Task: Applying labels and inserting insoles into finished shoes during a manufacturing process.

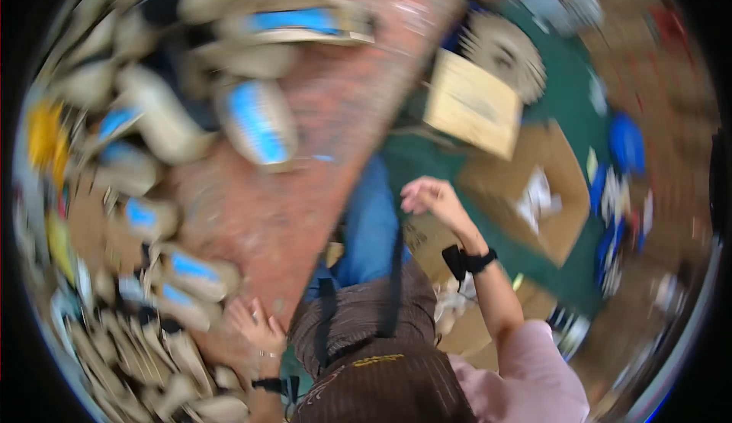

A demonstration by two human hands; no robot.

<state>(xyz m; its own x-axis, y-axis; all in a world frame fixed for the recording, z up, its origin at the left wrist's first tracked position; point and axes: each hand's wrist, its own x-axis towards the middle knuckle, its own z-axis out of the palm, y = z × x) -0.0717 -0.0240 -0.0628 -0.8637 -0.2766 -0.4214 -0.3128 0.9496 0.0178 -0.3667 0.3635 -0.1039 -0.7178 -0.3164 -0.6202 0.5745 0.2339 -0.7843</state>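
The whole picture is smeared by motion. My left hand [255, 324] lies low on the reddish brick floor [305, 164] with its fingers spread, right beside a heap of beige shoe soles with blue patches [179, 278]; it holds nothing. My right hand [427, 194] is lifted over the edge of a green mat [572, 80], fingers loosely bent and apart, with nothing in it. It hovers just above a small cardboard piece [427, 244]. A black band sits on each wrist.
Many more beige and blue soles [259, 122] cover the left and top. Flat cardboard sheets [473, 102] and a round toothed cardboard disc [503, 53] lie on the green mat. Blue items [627, 144] are at the right. My blue trouser leg [370, 225] lies between.
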